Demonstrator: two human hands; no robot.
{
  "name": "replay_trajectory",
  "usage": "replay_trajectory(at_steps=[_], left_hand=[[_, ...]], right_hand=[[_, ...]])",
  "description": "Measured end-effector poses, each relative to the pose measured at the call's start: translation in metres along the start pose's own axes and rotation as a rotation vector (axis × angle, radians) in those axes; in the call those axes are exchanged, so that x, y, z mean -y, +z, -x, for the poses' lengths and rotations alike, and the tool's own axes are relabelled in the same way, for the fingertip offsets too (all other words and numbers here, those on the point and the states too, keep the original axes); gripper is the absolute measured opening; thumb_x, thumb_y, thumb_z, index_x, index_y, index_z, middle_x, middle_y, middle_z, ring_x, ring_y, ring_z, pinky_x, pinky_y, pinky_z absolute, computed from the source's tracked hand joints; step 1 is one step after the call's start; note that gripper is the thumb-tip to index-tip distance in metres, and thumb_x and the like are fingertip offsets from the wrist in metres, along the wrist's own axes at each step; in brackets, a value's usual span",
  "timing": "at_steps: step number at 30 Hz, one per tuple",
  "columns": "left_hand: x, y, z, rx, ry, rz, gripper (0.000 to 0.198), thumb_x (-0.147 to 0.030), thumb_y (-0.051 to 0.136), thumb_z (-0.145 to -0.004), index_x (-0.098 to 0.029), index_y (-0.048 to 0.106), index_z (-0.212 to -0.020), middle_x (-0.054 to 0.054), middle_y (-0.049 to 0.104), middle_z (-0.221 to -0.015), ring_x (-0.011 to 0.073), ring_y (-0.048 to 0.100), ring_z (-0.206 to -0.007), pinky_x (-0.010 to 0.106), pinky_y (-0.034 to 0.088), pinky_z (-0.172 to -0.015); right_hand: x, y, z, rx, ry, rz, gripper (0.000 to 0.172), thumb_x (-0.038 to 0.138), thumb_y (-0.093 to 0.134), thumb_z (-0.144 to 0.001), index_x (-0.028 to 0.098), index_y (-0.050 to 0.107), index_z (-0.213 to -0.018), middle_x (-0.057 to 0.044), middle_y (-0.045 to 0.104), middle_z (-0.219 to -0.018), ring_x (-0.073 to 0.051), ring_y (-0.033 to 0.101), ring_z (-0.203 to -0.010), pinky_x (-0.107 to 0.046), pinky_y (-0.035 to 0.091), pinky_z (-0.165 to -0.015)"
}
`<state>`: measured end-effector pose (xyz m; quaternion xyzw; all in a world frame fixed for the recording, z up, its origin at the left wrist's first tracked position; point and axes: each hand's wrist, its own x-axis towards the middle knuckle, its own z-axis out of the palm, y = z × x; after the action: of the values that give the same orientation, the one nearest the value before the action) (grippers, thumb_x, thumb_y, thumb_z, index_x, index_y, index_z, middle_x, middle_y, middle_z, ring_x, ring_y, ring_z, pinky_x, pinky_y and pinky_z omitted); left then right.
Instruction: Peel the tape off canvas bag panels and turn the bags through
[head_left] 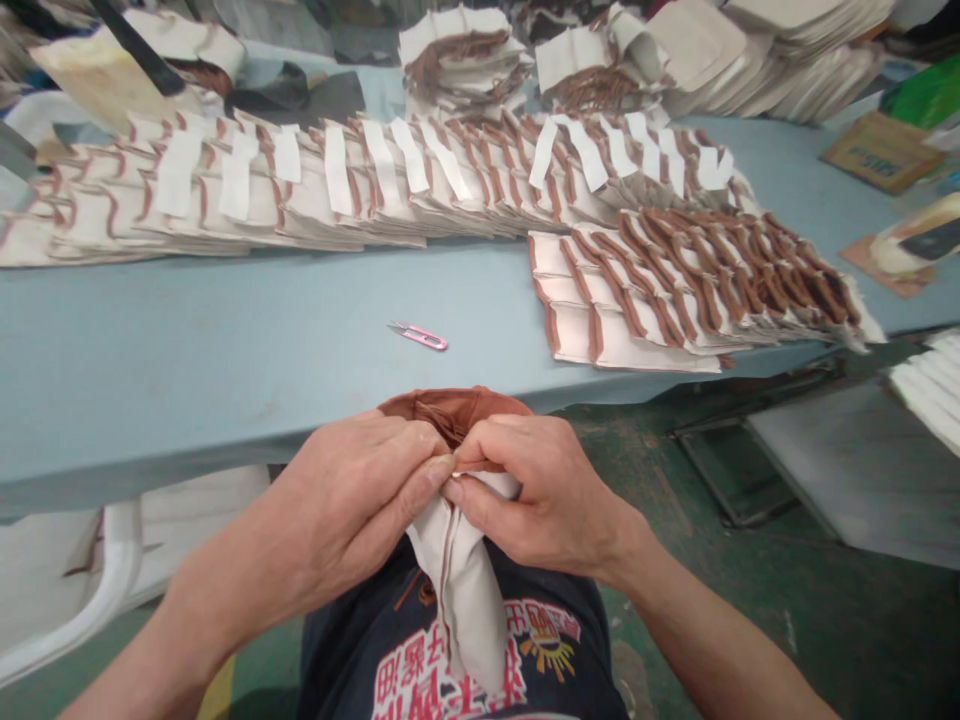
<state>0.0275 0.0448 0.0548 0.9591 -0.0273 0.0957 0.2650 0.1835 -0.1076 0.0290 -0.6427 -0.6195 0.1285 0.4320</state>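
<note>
Between my two hands, just off the table's front edge, is a sewn cloth piece (474, 625), cream on the near side with a seam down it and brown at the far side. My left hand (367, 485) pinches its upper edge with thumb and forefinger. From the other side my right hand (536, 490) pinches the same edge, and the fingertips of both hands meet at the seam. The lower part of the cloth hangs over my dark printed apron. Beyond my hands, pink thread snips (420, 336) lie on the table.
The table (187, 340) has a blue-grey cover. A long row of overlapping cream cloth pieces (315, 200) with white strips runs across it. A brown-edged stack (675, 290) lies at right. More bundles (465, 60) stand behind. A cardboard box (881, 150) sits far right; a white metal tube (120, 560) is lower left.
</note>
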Motion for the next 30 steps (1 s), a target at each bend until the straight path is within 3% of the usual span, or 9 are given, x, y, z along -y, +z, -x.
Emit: replay_trajectory(at_steps=[5,8,12,15,26,30], left_hand=[[0.008,0.003,0.004,-0.015,-0.027,0.161,0.028,-0.019,0.041,-0.112,-0.021,0.057,-0.089,-0.003,0.064,-0.080,0.0148,0.059,-0.074,0.026,0.045,-0.071],[0.010,0.004,0.004,-0.051,0.001,0.218,0.026,-0.015,0.043,-0.110,-0.022,0.057,-0.089,-0.003,0.067,-0.080,0.0140,0.061,-0.074,0.024,0.045,-0.068],[0.010,0.005,0.005,-0.073,0.019,0.246,0.025,-0.014,0.045,-0.108,-0.022,0.057,-0.088,-0.002,0.067,-0.080,0.0141,0.062,-0.073,0.024,0.045,-0.067],[0.009,0.005,0.005,-0.074,-0.020,0.278,0.028,-0.015,0.044,-0.108,-0.022,0.055,-0.083,-0.003,0.065,-0.076,0.0139,0.060,-0.069,0.024,0.045,-0.065],[0.005,-0.002,0.003,-0.041,-0.077,0.481,0.030,-0.011,0.044,-0.104,-0.021,0.052,-0.077,-0.006,0.053,-0.067,0.0103,0.050,-0.060,0.020,0.041,-0.058],[0.009,0.002,0.006,0.046,-0.173,0.653,0.038,-0.026,0.047,-0.108,-0.020,0.051,-0.071,-0.005,0.048,-0.064,0.0112,0.043,-0.058,0.022,0.038,-0.055]], right_hand=[[-0.002,-0.005,-0.003,0.116,0.085,-0.218,0.017,0.023,0.065,-0.092,0.020,0.059,-0.076,0.004,0.061,-0.066,-0.010,0.049,-0.057,-0.025,0.038,-0.060],[-0.002,-0.012,-0.007,0.255,0.221,-0.484,0.028,0.029,0.050,-0.104,0.020,0.059,-0.079,0.002,0.060,-0.070,-0.012,0.050,-0.062,-0.026,0.041,-0.061],[-0.004,-0.016,-0.011,0.364,0.297,-0.640,0.040,0.033,0.042,-0.109,0.022,0.043,-0.071,0.004,0.043,-0.068,-0.011,0.039,-0.061,-0.026,0.035,-0.057],[-0.005,-0.015,-0.012,0.372,0.270,-0.645,0.040,0.035,0.048,-0.107,0.022,0.041,-0.070,0.006,0.037,-0.067,-0.010,0.033,-0.059,-0.024,0.030,-0.054],[0.005,-0.016,-0.020,0.352,0.261,-0.551,0.023,0.016,0.059,-0.090,0.017,0.056,-0.068,0.009,0.042,-0.059,-0.005,0.032,-0.051,-0.019,0.023,-0.046],[0.005,-0.015,-0.018,0.318,0.162,-0.419,0.021,0.012,0.062,-0.085,0.016,0.058,-0.065,0.009,0.043,-0.056,-0.004,0.033,-0.050,-0.019,0.023,-0.047]])
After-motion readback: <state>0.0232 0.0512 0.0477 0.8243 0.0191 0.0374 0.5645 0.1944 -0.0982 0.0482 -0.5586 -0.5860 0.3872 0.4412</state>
